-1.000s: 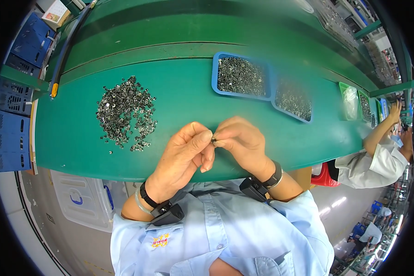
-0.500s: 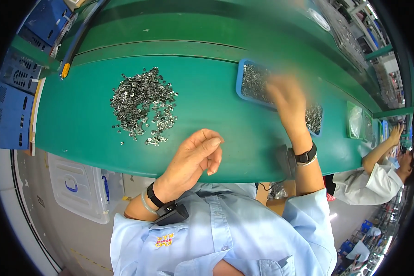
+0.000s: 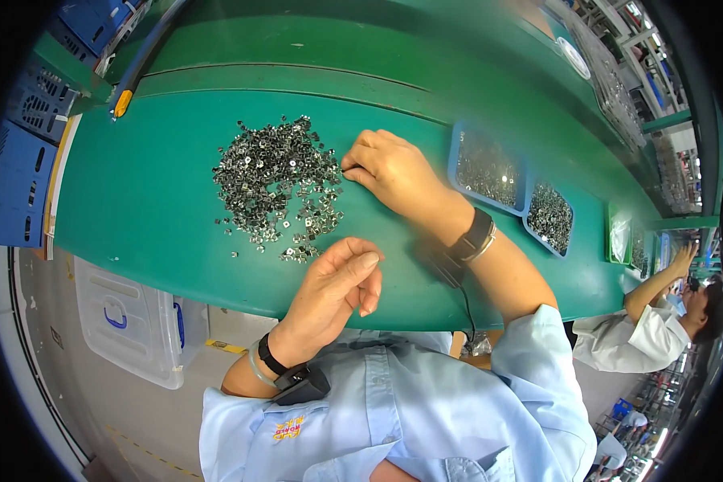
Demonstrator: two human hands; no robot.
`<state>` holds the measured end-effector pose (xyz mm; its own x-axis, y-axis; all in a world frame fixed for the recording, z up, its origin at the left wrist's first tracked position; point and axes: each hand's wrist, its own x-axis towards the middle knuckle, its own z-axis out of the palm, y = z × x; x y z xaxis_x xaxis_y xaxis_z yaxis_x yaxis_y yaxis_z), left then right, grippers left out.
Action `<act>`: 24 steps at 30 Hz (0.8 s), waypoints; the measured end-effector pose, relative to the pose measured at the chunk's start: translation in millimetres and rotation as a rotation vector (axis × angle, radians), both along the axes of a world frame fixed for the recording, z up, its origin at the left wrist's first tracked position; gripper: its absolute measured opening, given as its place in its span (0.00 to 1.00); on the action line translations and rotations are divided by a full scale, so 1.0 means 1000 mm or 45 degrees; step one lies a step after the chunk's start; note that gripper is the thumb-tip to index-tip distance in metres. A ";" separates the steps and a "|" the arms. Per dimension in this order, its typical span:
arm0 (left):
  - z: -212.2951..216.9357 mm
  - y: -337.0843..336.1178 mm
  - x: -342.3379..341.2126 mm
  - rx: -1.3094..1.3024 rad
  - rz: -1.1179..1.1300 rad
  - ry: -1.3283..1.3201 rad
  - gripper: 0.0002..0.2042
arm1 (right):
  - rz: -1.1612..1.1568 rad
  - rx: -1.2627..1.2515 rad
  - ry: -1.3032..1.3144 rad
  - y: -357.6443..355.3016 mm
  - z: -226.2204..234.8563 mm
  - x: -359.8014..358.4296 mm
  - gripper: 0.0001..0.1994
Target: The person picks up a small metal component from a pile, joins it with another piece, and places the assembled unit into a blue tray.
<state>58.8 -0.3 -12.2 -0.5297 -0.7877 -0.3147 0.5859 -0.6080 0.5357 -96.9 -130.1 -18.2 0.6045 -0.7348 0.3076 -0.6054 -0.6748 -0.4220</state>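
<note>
The right hand [image 3: 398, 173] is held bent beside the metal pieces [image 3: 269, 173], the left hand [image 3: 325, 293] half-curled; whether anything is pinched cannot be told.

Under bright light, haze blurs the left blue tray [image 3: 454, 157] while the tabletop [image 3: 153, 201] bows.

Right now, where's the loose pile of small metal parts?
In the head view, the pile sits left of centre on the green table, just left of the right hand, beyond the left hand.

Parts [image 3: 269, 173]: metal, glossy. Trays [image 3: 525, 191], bin [image 3: 124, 321]: smooth plastic. Mat [image 3: 153, 217]: smooth, low sheen; shirt [image 3: 450, 377]: matt cloth.
</note>
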 end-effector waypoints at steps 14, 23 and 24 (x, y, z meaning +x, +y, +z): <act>0.008 -0.012 -0.029 -0.200 0.171 -0.297 0.08 | -0.114 -0.084 -0.167 0.096 0.047 -0.047 0.10; 0.010 -0.008 -0.058 -0.228 0.052 -0.165 0.07 | -0.234 -0.026 -0.534 0.121 0.033 -0.072 0.10; 0.008 -0.007 -0.061 -0.204 0.043 -0.085 0.07 | -0.240 -0.028 -0.540 0.124 0.033 -0.073 0.10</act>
